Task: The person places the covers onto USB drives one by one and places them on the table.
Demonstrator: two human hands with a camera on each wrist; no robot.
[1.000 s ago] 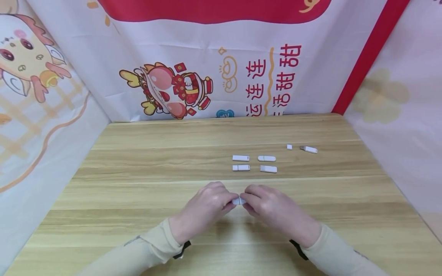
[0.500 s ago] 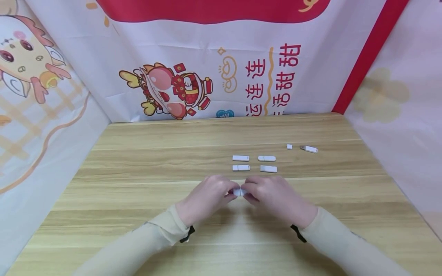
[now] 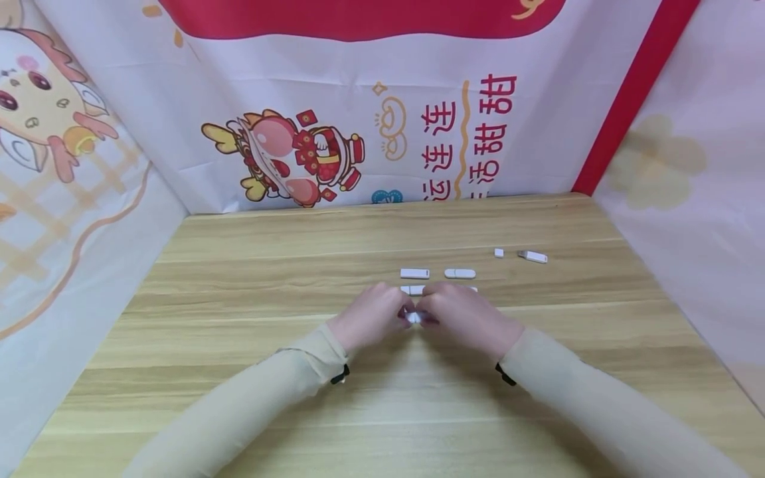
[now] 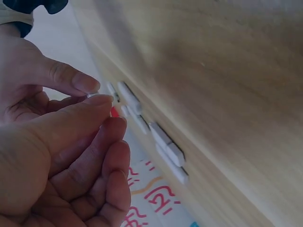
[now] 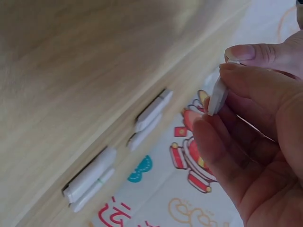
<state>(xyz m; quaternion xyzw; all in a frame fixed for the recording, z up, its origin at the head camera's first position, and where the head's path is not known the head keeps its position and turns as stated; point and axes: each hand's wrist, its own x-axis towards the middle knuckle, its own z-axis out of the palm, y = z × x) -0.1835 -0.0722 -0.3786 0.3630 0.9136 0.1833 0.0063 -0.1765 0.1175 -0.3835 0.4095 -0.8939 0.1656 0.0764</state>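
Observation:
Both hands meet over the middle of the wooden table (image 3: 239, 279) and hold one small white USB stick (image 3: 414, 317) between them. My left hand (image 3: 404, 313) pinches its left end with thumb and forefinger; the left wrist view shows only a sliver of the stick (image 4: 100, 97) at the fingertips. My right hand (image 3: 427, 318) pinches the right end, and the right wrist view shows the white stick (image 5: 217, 97) tilted between thumb and fingers. Just beyond the knuckles lie white capped sticks in two rows: two far ones (image 3: 415, 273) (image 3: 460, 273) and a near one (image 3: 413, 289) partly hidden.
A loose white cap (image 3: 499, 252) and an uncapped stick (image 3: 533, 256) lie at the back right. Printed cloth walls (image 3: 335, 133) close the table in at the back and on both sides. The capped sticks also show in the wrist views (image 4: 166, 143) (image 5: 152, 109).
Both hands have moved away from my body toward the rows of sticks, still holding the white stick between them. They now cover part of the near row.

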